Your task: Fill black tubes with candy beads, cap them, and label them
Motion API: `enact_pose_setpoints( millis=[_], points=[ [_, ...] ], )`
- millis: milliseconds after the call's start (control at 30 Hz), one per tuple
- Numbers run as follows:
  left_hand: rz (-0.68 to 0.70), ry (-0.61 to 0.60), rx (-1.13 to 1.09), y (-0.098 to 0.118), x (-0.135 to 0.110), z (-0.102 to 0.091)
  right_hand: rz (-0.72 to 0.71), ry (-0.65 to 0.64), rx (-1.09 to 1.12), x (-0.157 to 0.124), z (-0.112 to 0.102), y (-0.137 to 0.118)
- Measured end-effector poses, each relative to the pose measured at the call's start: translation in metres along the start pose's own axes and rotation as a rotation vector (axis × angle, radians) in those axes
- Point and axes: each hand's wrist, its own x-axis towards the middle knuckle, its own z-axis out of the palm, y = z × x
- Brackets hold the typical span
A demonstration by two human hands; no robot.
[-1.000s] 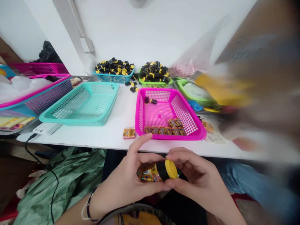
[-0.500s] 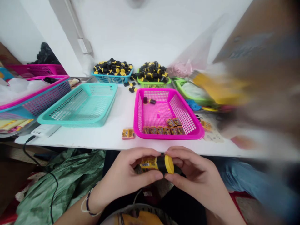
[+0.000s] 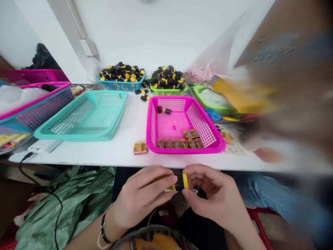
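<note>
Between my two hands, just below the table's front edge, lies a small black-and-yellow canister [image 3: 179,181] on its side. My left hand [image 3: 142,192] is closed round its labelled end, and the fingers cover most of the yellow label. At the yellow end, my right hand [image 3: 214,196] grips with thumb and index finger; something small and dark shows by its thumb. Beyond my hands stands a pink basket [image 3: 186,150]. Several labelled canisters [image 3: 176,143] lie along its near side, and two plain black-and-yellow ones [image 3: 167,111] lie at the back.
A small orange stack of labels [image 3: 140,148] lies left of the pink basket. Farther left is a turquoise basket [image 3: 73,138]. Heaped black-and-yellow canisters fill a blue basket [image 3: 121,85] and a green basket [image 3: 169,92] at the back. A blurred person [image 3: 286,104] is at the right.
My left hand has rolled over the canister, its fingers now covering most of the label. The yellow end has turned from facing me to edge-on. The view has shifted slightly.
</note>
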Motion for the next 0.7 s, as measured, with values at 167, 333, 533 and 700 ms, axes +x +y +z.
enact_pose_setpoints(
  millis=[167,333,533,700],
  points=[
    [0.008,0.003,-0.017,-0.001,-0.001,0.000,0.037,0.055,0.007,-0.002,0.004,0.000],
    [-0.001,-0.016,-0.024,0.000,-0.001,-0.002,0.002,-0.026,-0.007,-0.001,-0.002,0.002],
    [-0.024,0.034,-0.023,0.001,-0.003,0.000,0.257,-0.046,0.306,0.008,-0.002,0.007],
    [-0.032,0.040,0.012,-0.002,-0.006,0.001,0.290,-0.017,0.424,0.010,0.007,0.013]
  ],
)
